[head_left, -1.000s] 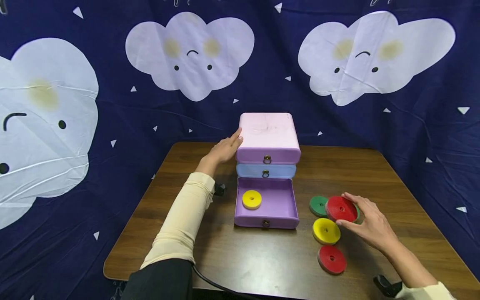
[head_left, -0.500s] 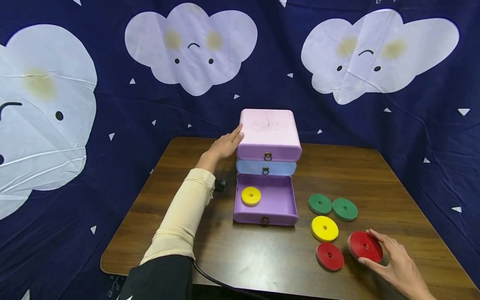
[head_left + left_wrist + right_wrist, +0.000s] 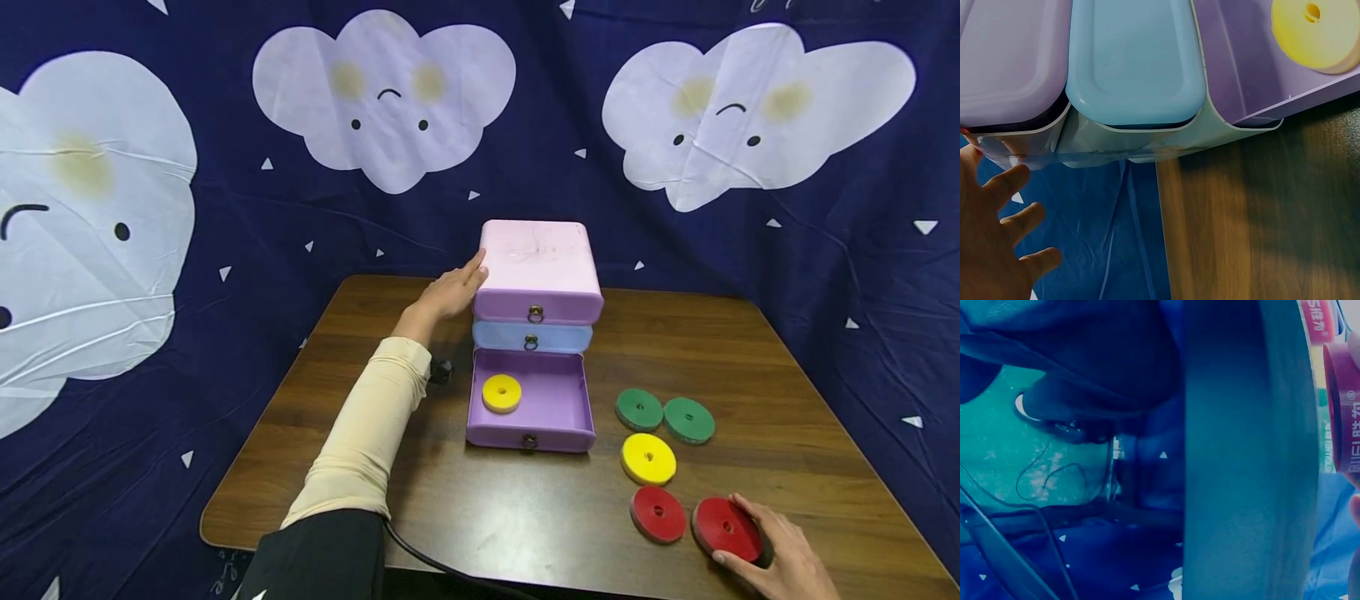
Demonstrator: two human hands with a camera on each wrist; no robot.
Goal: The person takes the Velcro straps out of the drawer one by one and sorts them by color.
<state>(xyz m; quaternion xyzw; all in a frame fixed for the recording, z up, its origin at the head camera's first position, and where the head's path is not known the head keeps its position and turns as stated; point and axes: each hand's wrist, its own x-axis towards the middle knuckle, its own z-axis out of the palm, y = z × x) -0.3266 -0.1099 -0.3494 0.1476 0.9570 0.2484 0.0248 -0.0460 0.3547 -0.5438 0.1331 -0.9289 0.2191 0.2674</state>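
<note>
My right hand (image 3: pixel 791 554) grips a red roll of tape (image 3: pixel 722 523) between thumb and fingers, low over the table's front right. Just left of it lies another red roll (image 3: pixel 657 514). In the right wrist view, the held roll (image 3: pixel 1344 412) shows white lettering at the right edge. My left hand (image 3: pixel 450 292) rests with straightened fingers against the left side of a small drawer cabinet (image 3: pixel 536 254). Its bottom purple drawer (image 3: pixel 555 400) is pulled out and holds a yellow roll (image 3: pixel 501 393). The left wrist view shows the left fingers (image 3: pixel 1022 222) spread beside the cabinet.
Behind the red rolls lie a yellow roll (image 3: pixel 648 458) and two green rolls (image 3: pixel 639 409) on the wooden table (image 3: pixel 315 433). The blue middle drawer (image 3: pixel 498 335) and purple top drawer (image 3: pixel 502 306) are closed. A cable (image 3: pixel 427 567) runs along the table's front edge.
My right hand has brought the red roll from above the right green roll toward the front, down beside the other red roll. The left hand stays against the cabinet.
</note>
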